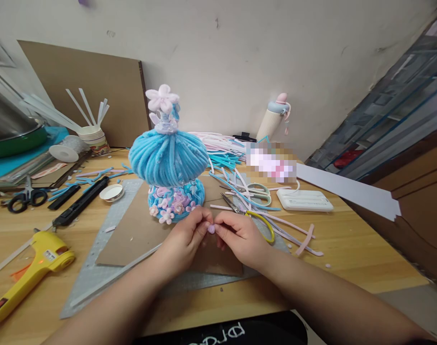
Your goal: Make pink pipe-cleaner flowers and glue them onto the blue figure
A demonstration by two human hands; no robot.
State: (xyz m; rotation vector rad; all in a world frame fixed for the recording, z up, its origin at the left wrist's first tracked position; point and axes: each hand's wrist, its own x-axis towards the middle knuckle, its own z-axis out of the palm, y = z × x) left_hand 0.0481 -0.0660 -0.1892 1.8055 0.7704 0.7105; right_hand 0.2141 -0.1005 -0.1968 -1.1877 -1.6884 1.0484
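Between the fingertips of both hands is a small lilac fuzzy piece (pixel 211 229), bent or rolled into a little lump like pipe cleaner. My left hand (pixel 193 232) pinches it from the left, and my right hand (pixel 240 235) pinches it from the right. Just behind them stands a blue pipe-cleaner lantern-like craft (pixel 169 158), with a pale pink flower (pixel 162 98) on top and small flowers around its base. Under the hands lies a brown cardboard sheet (pixel 132 239) on a grey cutting mat (pixel 91 280). Yellow-handled scissors (pixel 264 225) rest beside my right hand.
A yellow glue gun (pixel 42 263), black scissors (pixel 28 195) and a black utility knife (pixel 82 203) lie at left. Loose pipe cleaners (pixel 225 148), green-handled scissors (pixel 259 192), a white power bank (pixel 304 200) and a bottle (pixel 272 120) occupy the back and right.
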